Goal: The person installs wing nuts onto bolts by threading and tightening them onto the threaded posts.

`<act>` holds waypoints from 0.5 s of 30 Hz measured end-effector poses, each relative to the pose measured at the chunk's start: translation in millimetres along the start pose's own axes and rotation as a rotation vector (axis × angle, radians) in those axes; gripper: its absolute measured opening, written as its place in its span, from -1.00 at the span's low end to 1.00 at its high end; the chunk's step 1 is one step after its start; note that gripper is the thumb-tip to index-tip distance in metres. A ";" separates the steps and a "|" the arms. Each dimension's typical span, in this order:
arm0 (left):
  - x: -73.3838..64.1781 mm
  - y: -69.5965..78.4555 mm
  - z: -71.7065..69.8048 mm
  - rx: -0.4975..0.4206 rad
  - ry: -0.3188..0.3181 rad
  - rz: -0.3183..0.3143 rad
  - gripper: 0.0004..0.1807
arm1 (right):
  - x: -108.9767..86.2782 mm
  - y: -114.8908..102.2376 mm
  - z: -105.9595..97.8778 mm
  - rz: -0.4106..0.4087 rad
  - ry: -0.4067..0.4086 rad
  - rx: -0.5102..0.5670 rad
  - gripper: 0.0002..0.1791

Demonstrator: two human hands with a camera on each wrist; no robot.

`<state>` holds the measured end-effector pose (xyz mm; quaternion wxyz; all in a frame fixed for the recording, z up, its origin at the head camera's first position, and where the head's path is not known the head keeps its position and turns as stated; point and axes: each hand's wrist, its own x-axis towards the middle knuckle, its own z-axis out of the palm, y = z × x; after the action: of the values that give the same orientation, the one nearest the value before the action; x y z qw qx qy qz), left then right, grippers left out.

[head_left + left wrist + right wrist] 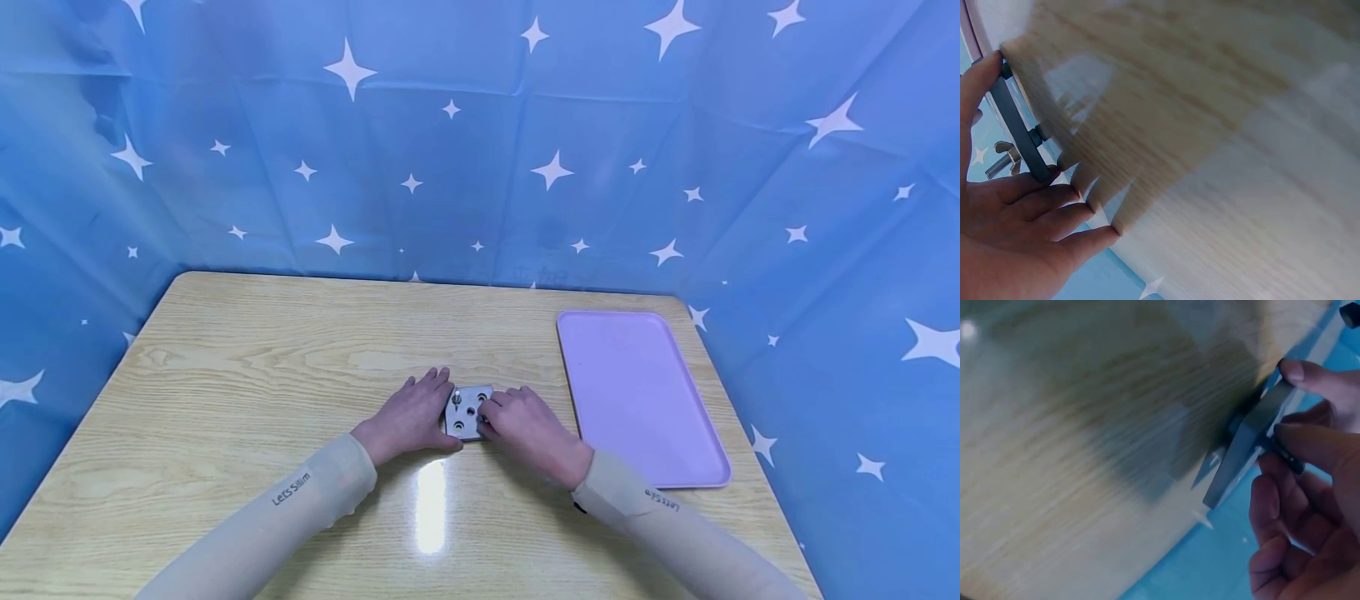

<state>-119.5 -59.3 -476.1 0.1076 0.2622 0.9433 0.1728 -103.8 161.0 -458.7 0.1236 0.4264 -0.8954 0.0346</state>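
A small square metal plate (467,422) with several round holes sits between the two hands, raised on short dark feet. My left hand (412,415) grips its left side; the left wrist view shows the thumb and index finger at opposite ends of the plate's edge, other fingers extended. A threaded bolt with a wing nut (1004,149) stands up near the plate's far left corner. At the plate's right side, my right hand (525,433) pinches a small dark piece (1289,460) against the top face. Its exact kind is hard to tell in shadow.
A shallow purple tray (637,392) lies to the right of the right hand. Both hands work over a wood-grain table (285,358) with a bright light reflection near its front. Behind and beside it hangs a blue curtain (487,142) with white stars.
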 end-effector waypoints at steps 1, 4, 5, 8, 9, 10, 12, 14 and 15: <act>0.0 0.1 0.0 0.003 0.000 0.000 0.06 | -0.3 -0.6 0.2 0.022 -0.007 0.017 -0.85; 0.0 0.2 0.0 0.010 -0.001 0.003 0.07 | -0.9 0.2 -1.3 0.053 -0.041 0.034 -0.79; 0.0 0.2 0.0 0.014 -0.002 0.004 0.07 | -0.9 1.5 -2.9 0.053 -0.055 0.028 -0.74; 0.3 0.0 0.0 0.015 -0.006 0.007 0.06 | 0.0 8.7 -10.7 -0.002 -0.107 -0.007 -0.54; 0.4 0.0 -0.1 0.017 -0.010 0.007 0.06 | 0.5 11.7 -14.0 -0.041 -0.122 -0.025 -0.49; 0.5 -0.2 -0.1 0.016 -0.012 0.007 0.06 | 1.0 14.7 -17.1 -0.088 -0.133 -0.048 -0.47; 0.6 -0.4 -0.1 0.012 -0.012 0.007 0.06 | 1.8 19.7 -22.5 -0.199 -0.151 -0.098 -0.48; 1.0 -0.5 -0.1 0.016 -0.013 0.006 0.05 | 2.0 23.1 -25.3 -0.298 -0.156 -0.140 -0.53; 1.2 -0.4 0.0 0.020 -0.015 0.005 0.05 | 2.0 23.9 -25.9 -0.332 -0.154 -0.160 -0.57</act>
<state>-120.7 -59.0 -476.4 0.1118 0.2669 0.9434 0.1618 -118.5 178.9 -432.1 0.0923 0.5583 -0.8195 -0.0904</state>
